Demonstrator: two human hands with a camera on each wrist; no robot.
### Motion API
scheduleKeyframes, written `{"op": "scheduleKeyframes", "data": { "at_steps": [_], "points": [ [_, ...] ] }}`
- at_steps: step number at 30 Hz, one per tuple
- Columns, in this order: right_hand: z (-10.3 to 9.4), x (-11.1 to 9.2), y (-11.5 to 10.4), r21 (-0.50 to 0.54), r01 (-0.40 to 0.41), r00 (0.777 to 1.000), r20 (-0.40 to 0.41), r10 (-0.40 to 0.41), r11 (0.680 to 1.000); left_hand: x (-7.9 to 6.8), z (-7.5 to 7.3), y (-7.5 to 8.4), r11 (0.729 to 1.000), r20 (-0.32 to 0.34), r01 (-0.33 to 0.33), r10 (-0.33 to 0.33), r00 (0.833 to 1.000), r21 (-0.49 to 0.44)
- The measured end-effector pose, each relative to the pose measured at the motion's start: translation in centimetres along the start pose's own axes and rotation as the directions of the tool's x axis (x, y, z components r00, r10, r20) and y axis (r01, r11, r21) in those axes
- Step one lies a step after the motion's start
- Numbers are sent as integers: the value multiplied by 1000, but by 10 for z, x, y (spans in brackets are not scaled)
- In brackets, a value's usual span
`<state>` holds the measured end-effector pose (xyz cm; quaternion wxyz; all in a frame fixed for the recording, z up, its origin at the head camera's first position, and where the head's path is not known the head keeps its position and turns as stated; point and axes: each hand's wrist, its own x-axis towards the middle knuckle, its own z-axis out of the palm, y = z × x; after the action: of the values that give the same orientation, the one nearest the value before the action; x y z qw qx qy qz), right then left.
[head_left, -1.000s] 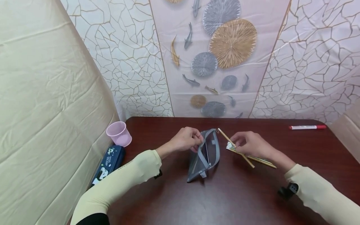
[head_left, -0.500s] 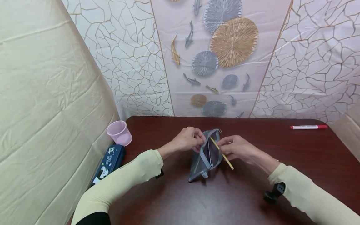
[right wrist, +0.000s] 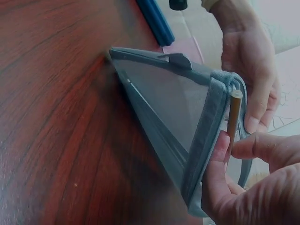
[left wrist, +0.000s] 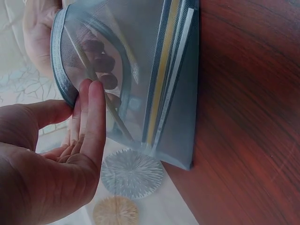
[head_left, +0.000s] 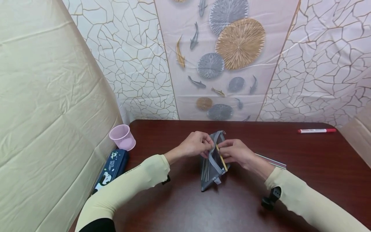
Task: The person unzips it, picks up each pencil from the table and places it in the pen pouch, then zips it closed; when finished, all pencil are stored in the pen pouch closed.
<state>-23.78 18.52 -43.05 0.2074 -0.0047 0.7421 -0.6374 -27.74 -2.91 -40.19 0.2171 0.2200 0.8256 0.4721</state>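
A grey mesh zip pouch (head_left: 208,175) stands tilted on the table with its mouth spread. My left hand (head_left: 196,144) pinches the near-left rim of that mouth between thumb and fingers. At the opening, my right hand (head_left: 235,153) pinches a yellow pencil (head_left: 221,158) between thumb and fingertips, and the pencil lies across the mouth along its zip edge. Through the mesh in the left wrist view, several pencils (left wrist: 163,75) show lying inside along the bottom. The right wrist view shows the pencil's flat end (right wrist: 236,95) standing at the rim's corner.
Beside my right wrist lie slim pencils (head_left: 272,161), partly hidden by the forearm. A red and white marker (head_left: 316,131) rests at the back right. On the left are a pink cup (head_left: 123,138) and a navy pencil case (head_left: 113,169) by the cloth-covered side.
My right hand has carried the pencil leftward from the loose pencils to the pouch's mouth. The pouch has shifted slightly right and turned, with my left hand still holding its rim.
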Motion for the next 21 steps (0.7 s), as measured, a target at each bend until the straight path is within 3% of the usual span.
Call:
{"op": "scheduleKeyframes", "data": {
  "at_steps": [7,13,21],
  "points": [
    [1,3,1,5,-32,999,-19,32,999,1,1,1,1000,-6,15,-15,1000,6],
    [6,3,1,23,-10,1000,-14,11,1000,2,2,2,1000,2,4,-4,1000,10],
    [6,-2,1,-110,33,997,-61,-40,993,2,3,-3,1000,-12,-9,10,1000,9]
  ]
}}
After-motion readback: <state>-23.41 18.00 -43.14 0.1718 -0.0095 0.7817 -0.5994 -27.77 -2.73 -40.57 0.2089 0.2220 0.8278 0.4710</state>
